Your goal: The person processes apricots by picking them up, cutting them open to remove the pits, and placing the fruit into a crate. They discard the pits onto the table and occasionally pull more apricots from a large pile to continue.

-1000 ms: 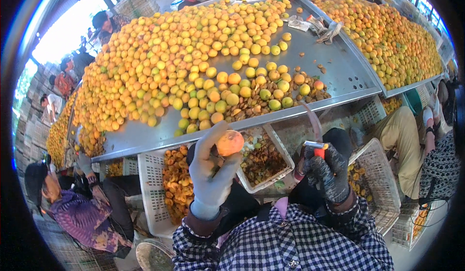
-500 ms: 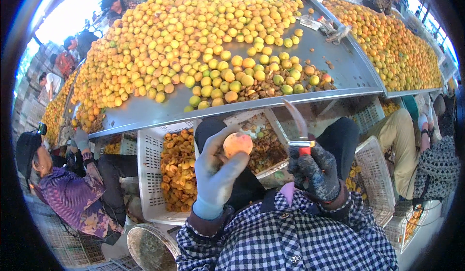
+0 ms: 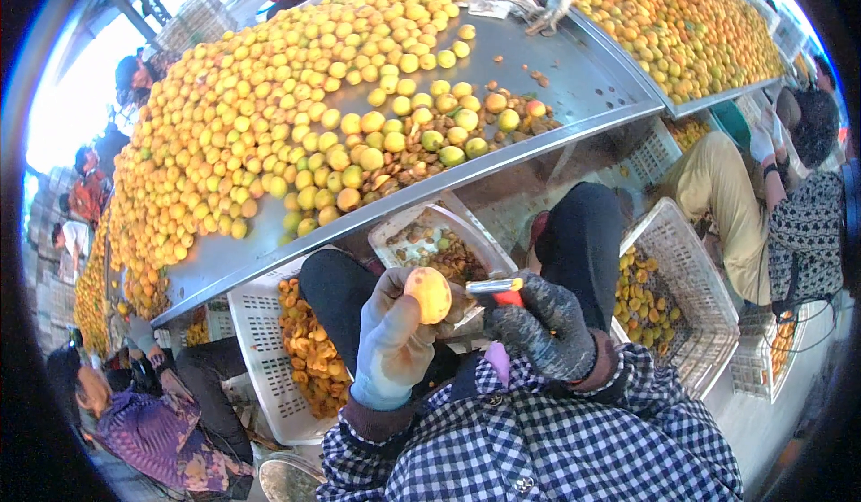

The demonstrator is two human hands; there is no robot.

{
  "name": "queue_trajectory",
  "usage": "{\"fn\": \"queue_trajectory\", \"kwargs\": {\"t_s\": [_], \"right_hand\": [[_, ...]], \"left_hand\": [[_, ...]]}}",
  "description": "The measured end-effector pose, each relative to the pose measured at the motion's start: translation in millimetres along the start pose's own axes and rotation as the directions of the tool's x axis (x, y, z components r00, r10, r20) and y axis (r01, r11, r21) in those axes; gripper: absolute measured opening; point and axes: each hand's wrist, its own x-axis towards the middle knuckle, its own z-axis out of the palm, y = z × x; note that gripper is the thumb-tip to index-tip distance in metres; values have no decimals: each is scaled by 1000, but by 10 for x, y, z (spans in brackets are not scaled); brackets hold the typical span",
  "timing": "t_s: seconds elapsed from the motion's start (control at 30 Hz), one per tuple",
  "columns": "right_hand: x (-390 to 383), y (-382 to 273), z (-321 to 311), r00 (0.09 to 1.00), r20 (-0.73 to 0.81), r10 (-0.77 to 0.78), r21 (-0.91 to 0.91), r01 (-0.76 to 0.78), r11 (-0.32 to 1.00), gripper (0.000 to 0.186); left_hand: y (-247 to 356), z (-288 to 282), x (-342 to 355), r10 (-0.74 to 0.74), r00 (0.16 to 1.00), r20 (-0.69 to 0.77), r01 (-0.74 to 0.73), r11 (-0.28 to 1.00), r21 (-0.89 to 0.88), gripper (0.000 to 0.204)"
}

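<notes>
My left hand, in a pale glove, holds a yellow-orange apricot up in front of my chest. My right hand, in a dark speckled glove, grips a small knife with a red handle, its end against the fruit. Both hands hover over my lap, above a white tray of pits and scraps. A big heap of yellow fruit covers the metal table ahead of me.
A white basket of cut fruit halves stands at my left knee, another white basket at my right. A seated person in tan trousers works to the right; another person sits lower left. A second fruit heap lies at the far right.
Both hands have come closer together and lower toward my chest. The knife, held upright before, now meets the fruit. The view has shifted slightly.
</notes>
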Motion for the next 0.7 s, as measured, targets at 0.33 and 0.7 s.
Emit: {"fn": "queue_trajectory", "kwargs": {"t_s": [0.33, 0.7], "right_hand": [[321, -44, -174, 994, -44, 96, -173, -102, 980, 24], [97, 140, 18, 978, 11, 207, -153, -203, 967, 34]], "left_hand": [[-65, 26, 224, -159, 987, -2, 156, 962, 226, 41], [-202, -120, 286, -85, 987, -133, 117, 959, 260, 32]]}}
